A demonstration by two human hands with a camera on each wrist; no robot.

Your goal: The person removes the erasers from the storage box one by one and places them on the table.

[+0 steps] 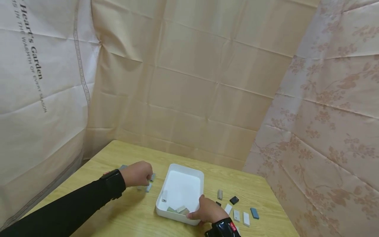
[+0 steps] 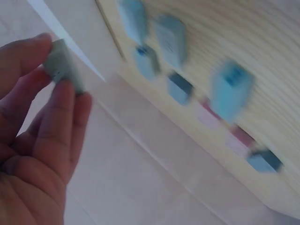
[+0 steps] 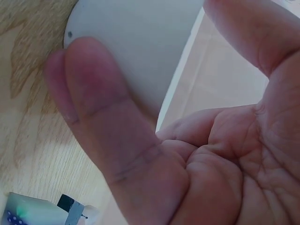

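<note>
1. Your left hand [image 1: 137,173] pinches a small grey block [image 2: 63,70] near the table's [image 1: 124,154] left edge.
2. Your right hand [image 1: 207,210] clasps the white tray's [image 1: 189,171] near right corner; loose blocks [image 1: 237,210] crowd that side.

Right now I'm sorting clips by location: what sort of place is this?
Probably a makeshift indoor recording booth: a wooden table walled in by creased hanging fabric sheets, with only a white tray and small blocks laid out on it.

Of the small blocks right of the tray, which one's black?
The small square black block, just right of the white plastic tray, near its right wall. The other loose blocks around it are white, grey or blue.
</note>
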